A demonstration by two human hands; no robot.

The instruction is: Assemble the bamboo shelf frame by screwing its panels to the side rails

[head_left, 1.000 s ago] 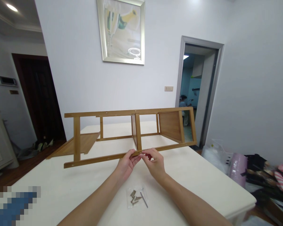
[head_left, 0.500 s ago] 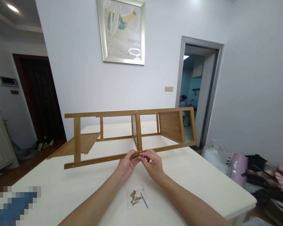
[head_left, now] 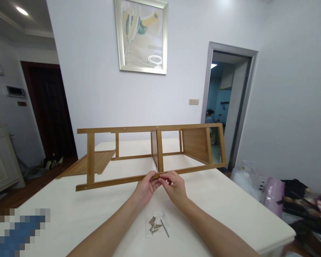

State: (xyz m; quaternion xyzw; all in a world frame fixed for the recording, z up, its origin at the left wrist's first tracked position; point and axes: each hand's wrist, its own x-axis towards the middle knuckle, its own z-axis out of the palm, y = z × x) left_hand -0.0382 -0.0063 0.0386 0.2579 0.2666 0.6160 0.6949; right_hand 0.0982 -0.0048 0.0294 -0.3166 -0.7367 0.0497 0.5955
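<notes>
Screws (head_left: 158,226) and hex key (head_left: 165,227) on table (head_left: 216,200), before frame (head_left: 159,150)

Free passage above the screws (head_left: 152,226) — wooden frame (head_left: 159,151) blocks beyond.

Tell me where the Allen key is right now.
In the head view, the Allen key lies low and just right of the middle, on the near part of the white table, immediately right of the screws and nearer than the wooden frame.

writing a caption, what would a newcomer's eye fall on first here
Probably the long wooden frame stretching across the white table, left hand and right hand together at its near rail. Next, the screws and L-shaped key nearer the camera, then the framed picture high on the wall.
</notes>
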